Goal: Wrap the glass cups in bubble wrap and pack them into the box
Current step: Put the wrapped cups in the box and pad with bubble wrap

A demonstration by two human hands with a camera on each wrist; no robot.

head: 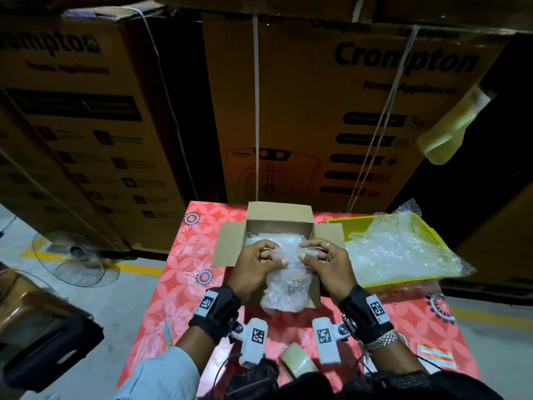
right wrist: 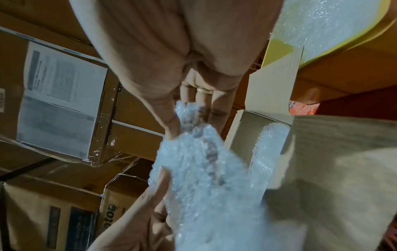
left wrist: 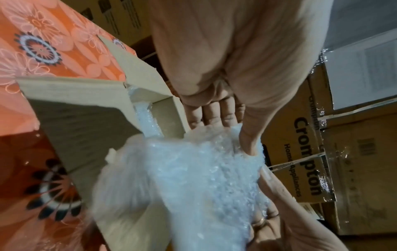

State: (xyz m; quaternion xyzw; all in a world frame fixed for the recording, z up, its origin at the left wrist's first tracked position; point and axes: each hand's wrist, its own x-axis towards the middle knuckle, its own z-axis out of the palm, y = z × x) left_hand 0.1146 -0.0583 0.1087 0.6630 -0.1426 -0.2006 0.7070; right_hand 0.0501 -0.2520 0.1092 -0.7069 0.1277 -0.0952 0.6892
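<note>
Bubble-wrapped bundle [head: 284, 284], held over open cardboard box [head: 278, 217], frame centre.
Head: left hand [head: 253, 267] and right hand [head: 326, 262] both grip it. Left wrist: crinkly clear wrap pinched by thumb. Right wrist: ringed fingers [right wrist: 203, 95] clasp wrap.

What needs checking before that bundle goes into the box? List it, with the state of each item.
1. Both hands hold the bundle: ok. Left hand and right hand grip it from either side.
2. Box open: ok, flaps are spread outward.
3. Room in the box: cannot tell. Bubble wrap already lies inside, and the hands hide the rest.
4. Cup fully covered: cannot tell. A dark shape shows through the wrap, but the ends are blurred.
5. Wrap taped shut: cannot tell. The tape roll lies on the table, near the person.
6. Spare wrap at hand: ok, in the yellow tray.
</note>
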